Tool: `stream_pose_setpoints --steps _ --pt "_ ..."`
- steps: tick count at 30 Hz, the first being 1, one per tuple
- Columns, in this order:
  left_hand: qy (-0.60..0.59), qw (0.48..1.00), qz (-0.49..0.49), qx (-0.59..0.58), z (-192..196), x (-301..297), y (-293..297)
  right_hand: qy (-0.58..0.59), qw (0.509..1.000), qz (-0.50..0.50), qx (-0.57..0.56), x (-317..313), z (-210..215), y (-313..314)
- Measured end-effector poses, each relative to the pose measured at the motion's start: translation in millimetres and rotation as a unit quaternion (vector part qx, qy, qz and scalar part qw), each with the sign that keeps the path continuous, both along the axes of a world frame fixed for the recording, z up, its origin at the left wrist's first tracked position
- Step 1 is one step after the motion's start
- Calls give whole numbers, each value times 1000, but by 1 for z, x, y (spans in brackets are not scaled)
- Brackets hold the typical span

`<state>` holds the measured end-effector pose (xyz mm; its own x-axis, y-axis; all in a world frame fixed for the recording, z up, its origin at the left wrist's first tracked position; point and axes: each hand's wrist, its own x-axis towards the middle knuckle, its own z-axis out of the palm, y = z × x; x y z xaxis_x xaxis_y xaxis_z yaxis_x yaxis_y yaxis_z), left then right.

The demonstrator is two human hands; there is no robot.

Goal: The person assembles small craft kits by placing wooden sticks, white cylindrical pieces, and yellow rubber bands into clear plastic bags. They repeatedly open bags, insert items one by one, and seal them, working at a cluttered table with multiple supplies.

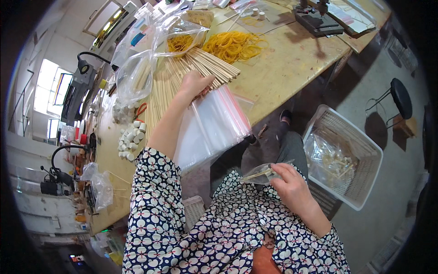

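My left hand [195,84] reaches over the table with its fingers curled down onto a fanned pile of thin wooden sticks [207,66]; its fingertips are partly hidden. Right beside that hand lies a stack of clear zip bags [212,121] with a pinkish-red strip along one edge, overhanging the table's front. Over my lap, my right hand [292,189] pinches a small clear plastic bag [259,175] with a few short sticks inside.
Yellow rubber bands [232,45] are heaped behind the sticks, next to a large clear plastic bag [137,77]. White cylindrical caps [131,139] lie to the left, near red-handled scissors [141,109]. A white basket [374,171] with filled bags stands on the floor at right, before a black stool [400,98].
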<state>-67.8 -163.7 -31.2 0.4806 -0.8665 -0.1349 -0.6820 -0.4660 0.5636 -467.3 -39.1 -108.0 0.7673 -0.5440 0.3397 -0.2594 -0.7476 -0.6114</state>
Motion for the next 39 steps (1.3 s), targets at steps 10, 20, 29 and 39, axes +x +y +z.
stream_pose_setpoints --steps 10,20,29,39 --pt "268 960 74 7 -18 32 0 19 999 -4 -31 3 2 4" --pt "177 964 23 -198 27 -2 168 25 999 -34 -24 0 1 3" --pt "-21 959 -135 -248 23 -87 275 60 996 -12 -62 7 2 -3" --pt "-101 932 -189 -293 -60 -162 238 58 990 82 -94 36 42 20"
